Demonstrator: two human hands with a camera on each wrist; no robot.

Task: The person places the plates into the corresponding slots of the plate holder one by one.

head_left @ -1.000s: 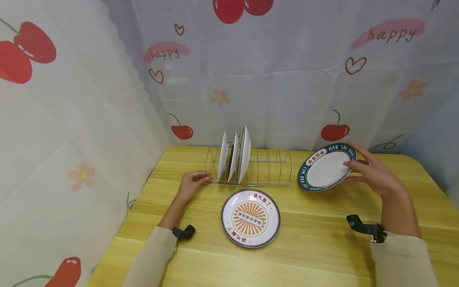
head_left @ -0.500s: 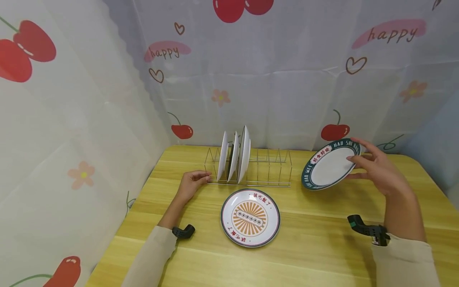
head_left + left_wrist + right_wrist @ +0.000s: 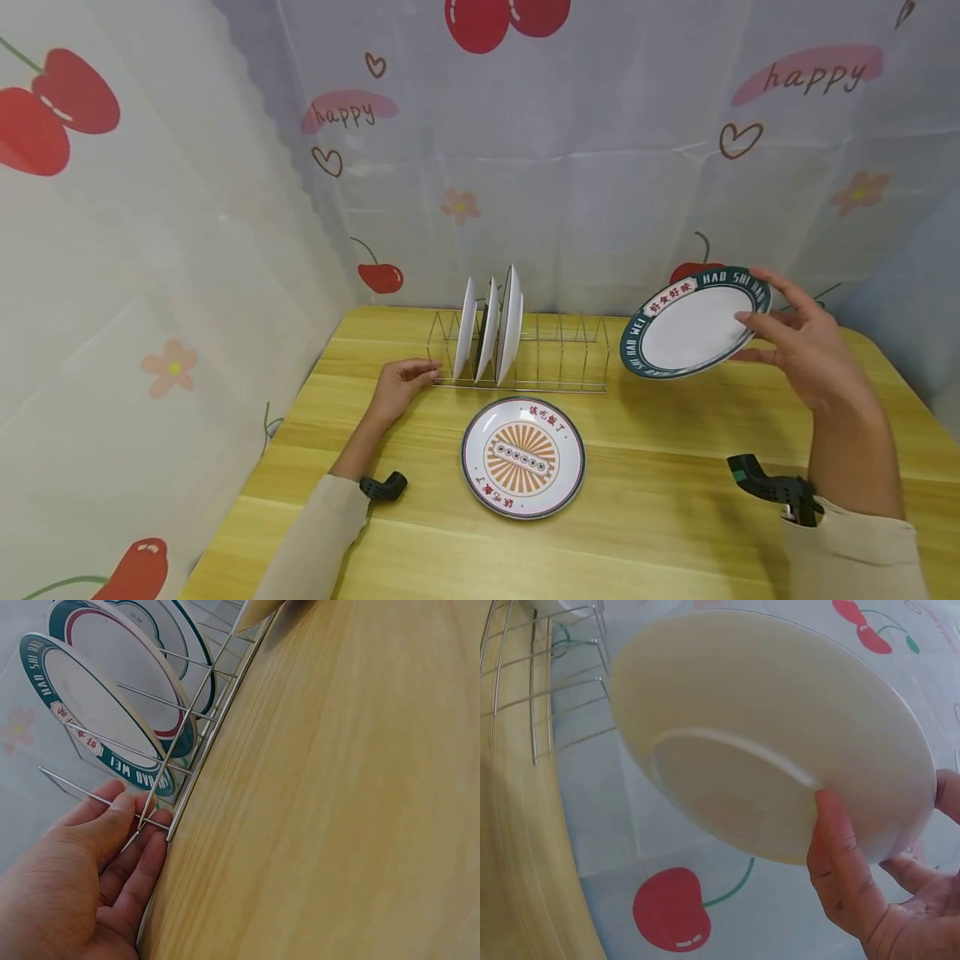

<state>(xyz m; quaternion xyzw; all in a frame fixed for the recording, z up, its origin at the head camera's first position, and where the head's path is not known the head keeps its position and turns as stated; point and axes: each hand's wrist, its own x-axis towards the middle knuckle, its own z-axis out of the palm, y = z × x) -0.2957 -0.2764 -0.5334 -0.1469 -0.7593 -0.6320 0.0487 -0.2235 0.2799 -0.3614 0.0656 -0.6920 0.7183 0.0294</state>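
My right hand (image 3: 806,350) grips a white plate (image 3: 697,329) with a dark green lettered rim by its right edge. It is held tilted above the table, right of the wire rack (image 3: 562,385); the right wrist view shows its pale underside (image 3: 780,697). With thumb and fingers, my left hand (image 3: 401,387) pinches the rack's left end, as the left wrist view (image 3: 112,862) confirms. Several plates (image 3: 510,329) stand upright in the rack's left slots. Flat on the table in front of the rack lies a white plate (image 3: 562,458) with an orange sunburst.
The wooden table (image 3: 660,533) extends in front of the rack and to both sides. Behind it and at the left hangs a cherry-patterned cloth (image 3: 570,208). A black camera mount (image 3: 772,483) sits on the right wrist, another mount (image 3: 384,486) on the left.
My right hand has raised the green-rimmed plate and shifted somewhat to the right; the plate went right, then came back a little left. My left hand stays at the rack's end.
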